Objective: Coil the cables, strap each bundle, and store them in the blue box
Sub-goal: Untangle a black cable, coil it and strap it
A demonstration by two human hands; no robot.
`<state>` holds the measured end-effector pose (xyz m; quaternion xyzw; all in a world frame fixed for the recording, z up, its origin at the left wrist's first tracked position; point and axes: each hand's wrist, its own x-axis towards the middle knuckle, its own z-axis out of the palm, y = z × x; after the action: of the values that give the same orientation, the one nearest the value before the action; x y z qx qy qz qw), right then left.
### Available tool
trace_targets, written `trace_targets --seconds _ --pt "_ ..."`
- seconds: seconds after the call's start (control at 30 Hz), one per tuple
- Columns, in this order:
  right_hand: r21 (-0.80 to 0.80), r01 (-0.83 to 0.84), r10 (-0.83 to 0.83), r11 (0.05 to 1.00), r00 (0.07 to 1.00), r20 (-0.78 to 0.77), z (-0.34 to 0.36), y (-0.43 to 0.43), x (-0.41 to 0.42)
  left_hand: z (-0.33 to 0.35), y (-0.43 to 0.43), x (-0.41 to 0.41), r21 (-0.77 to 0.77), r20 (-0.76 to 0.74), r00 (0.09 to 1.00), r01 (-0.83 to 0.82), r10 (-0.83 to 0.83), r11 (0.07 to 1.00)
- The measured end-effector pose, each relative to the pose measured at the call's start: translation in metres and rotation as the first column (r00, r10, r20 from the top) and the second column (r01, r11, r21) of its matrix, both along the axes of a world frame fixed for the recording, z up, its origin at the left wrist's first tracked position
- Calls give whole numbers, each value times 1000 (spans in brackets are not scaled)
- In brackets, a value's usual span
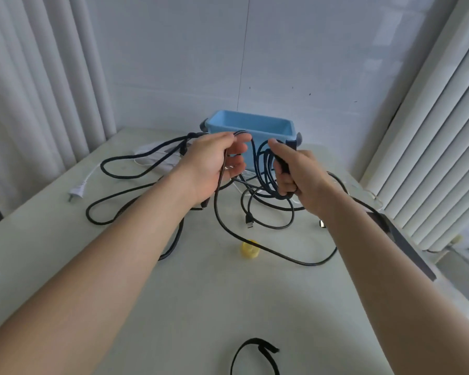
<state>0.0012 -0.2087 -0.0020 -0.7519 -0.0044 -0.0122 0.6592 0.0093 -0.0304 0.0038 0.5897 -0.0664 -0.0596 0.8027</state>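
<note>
My right hand (295, 171) grips a bundle of black cable coils (266, 171), held up above the table in front of the blue box (251, 125). My left hand (214, 161) pinches a strand of the same black cable near its top; the strand runs down across my palm and trails in a long loop (303, 262) over the table. A cable plug end (249, 221) hangs below the coils. More black cable (114, 207) lies spread on the left. A black strap (255, 353) forms a loop at the near table edge.
A white cable with a plug (77, 192) lies at the left of the table, a white power strip partly hidden behind my left hand. A small yellow roll (249, 249) sits mid-table. A dark flat strip (401, 239) lies along the right edge. Curtains hang on both sides.
</note>
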Motion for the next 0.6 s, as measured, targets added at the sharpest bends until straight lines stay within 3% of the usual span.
trace_targets --seconds 0.07,0.13,0.27,0.43,0.6 --pt "60 -21 22 998 1000 -20 -3 9 -1 1 -4 -4 153 123 992 -29 10 988" --pt "222 -62 77 973 995 -61 -5 17 -3 -1 -8 -8 286 210 977 -40 -22 957" --pt "544 -97 177 833 979 -97 -10 26 0 -6 -16 -17 359 261 963 -38 -61 932" --pt "630 -73 199 773 971 -131 -6 21 1 -12 -22 -26 462 212 970 5 -116 887" --pt "840 -78 163 537 987 -12 9 4 3 -8 -19 -29 545 187 933 161 -306 823"
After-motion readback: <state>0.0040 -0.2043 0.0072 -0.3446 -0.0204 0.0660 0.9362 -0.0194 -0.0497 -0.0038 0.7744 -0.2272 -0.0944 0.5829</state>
